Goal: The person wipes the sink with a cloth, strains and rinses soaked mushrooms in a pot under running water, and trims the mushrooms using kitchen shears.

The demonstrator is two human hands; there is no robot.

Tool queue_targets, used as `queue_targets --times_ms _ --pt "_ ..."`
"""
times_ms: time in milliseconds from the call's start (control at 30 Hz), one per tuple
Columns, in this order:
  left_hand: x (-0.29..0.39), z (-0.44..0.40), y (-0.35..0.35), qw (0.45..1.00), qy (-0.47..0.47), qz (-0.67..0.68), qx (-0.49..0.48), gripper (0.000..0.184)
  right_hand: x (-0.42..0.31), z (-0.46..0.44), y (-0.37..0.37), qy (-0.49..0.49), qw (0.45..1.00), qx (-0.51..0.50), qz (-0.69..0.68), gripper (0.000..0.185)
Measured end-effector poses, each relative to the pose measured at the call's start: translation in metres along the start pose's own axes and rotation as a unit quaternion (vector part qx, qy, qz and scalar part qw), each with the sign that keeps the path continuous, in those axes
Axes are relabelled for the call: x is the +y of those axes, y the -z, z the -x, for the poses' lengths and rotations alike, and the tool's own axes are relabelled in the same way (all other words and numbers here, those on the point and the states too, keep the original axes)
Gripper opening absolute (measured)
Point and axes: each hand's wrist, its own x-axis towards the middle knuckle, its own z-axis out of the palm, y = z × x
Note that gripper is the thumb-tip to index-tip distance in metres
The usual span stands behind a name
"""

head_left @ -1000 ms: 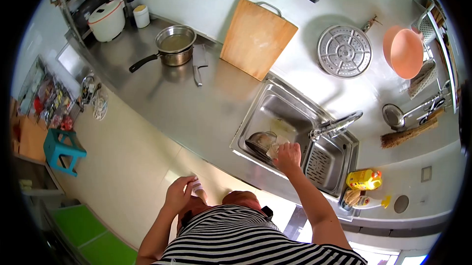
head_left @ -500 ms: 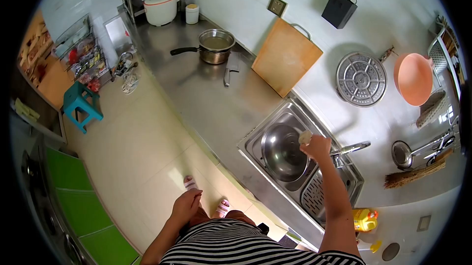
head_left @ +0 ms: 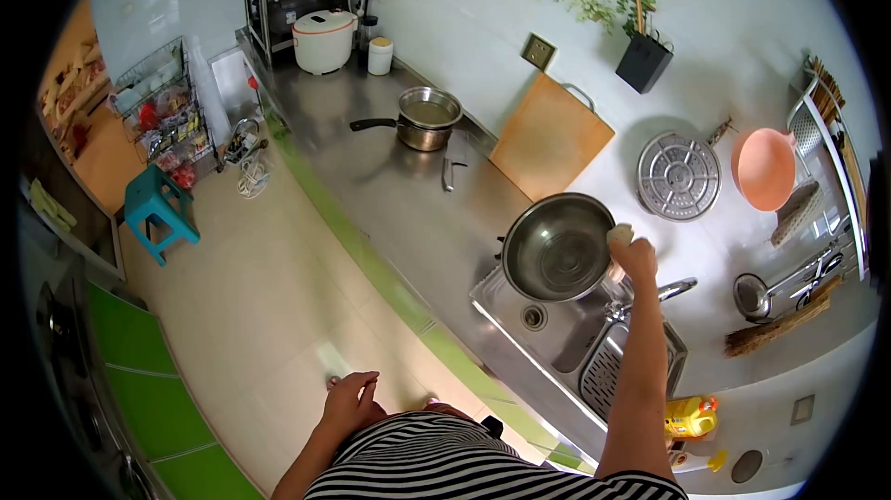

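Note:
A deep metal wok point(head_left: 560, 248) hangs in the air over the back left part of the steel sink point(head_left: 568, 344), its inside facing me. My right hand point(head_left: 637, 259) is closed at the wok's right edge, with a pale cloth point(head_left: 620, 236) showing at the fingers. The wok's handle is hidden by this hand. Lower in view, my left hand point(head_left: 351, 401) hangs in front of my body, away from the counter. It holds nothing and its fingers are partly spread.
On the steel counter point(head_left: 357, 194) stand a pot with a strainer point(head_left: 425, 120), a knife point(head_left: 450, 173) and a rice cooker point(head_left: 323, 41). A cutting board point(head_left: 552, 138) leans on the wall. The faucet point(head_left: 673, 289) juts beside my right forearm.
The wok has come up out of the sink with my right hand, baring the sink drain. My view has swung, and more wall shows above. My left hand stays low by my body.

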Motion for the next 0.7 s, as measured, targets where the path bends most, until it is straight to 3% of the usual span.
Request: queue_targets --times_ms 133,200,267,333,400,467,533,567,667,700 --pt "-0.022 -0.007 0.044 1.0 0.013 -0.011 0.023 0.02 0.021 0.003 -0.104 -0.072 0.981 0.0 -0.178 0.063" --pt "-0.038 -0.009 0.065 0.999 0.016 -0.009 0.036 0.02 0.01 0.024 -0.143 -0.078 0.966 -0.075 -0.234 0.057" --pt "-0.052 -0.007 0.086 0.999 0.032 -0.027 0.032 0.021 -0.02 0.067 -0.17 -0.209 0.89 -0.074 -0.399 0.053" --pt "-0.073 -0.007 0.103 0.998 0.023 -0.037 0.037 0.021 -0.022 0.082 -0.234 -0.295 0.838 -0.06 -0.454 0.053" --pt "-0.085 -0.01 0.118 0.998 0.013 -0.05 0.037 0.021 -0.048 0.108 -0.251 -0.386 0.77 -0.041 -0.506 0.061" --pt "-0.091 -0.014 0.134 0.998 0.026 -0.04 0.032 0.02 -0.07 0.122 -0.254 -0.385 0.769 -0.077 -0.505 0.064" --pt "-0.095 -0.019 0.148 0.999 0.025 -0.042 0.02 0.02 -0.094 0.131 -0.258 -0.387 0.749 -0.027 -0.537 0.043" --pt "-0.099 -0.023 0.153 0.999 0.026 -0.041 0.014 0.02 -0.103 0.131 -0.258 -0.361 0.774 -0.018 -0.519 0.039" --pt "-0.11 -0.034 0.167 0.999 0.012 -0.049 -0.002 0.02 -0.105 0.12 -0.283 -0.335 0.781 0.0 -0.527 0.037" --pt "-0.114 -0.037 0.171 0.999 0.01 -0.05 -0.008 0.02 -0.106 0.116 -0.28 -0.323 0.844 -0.025 -0.429 0.042"
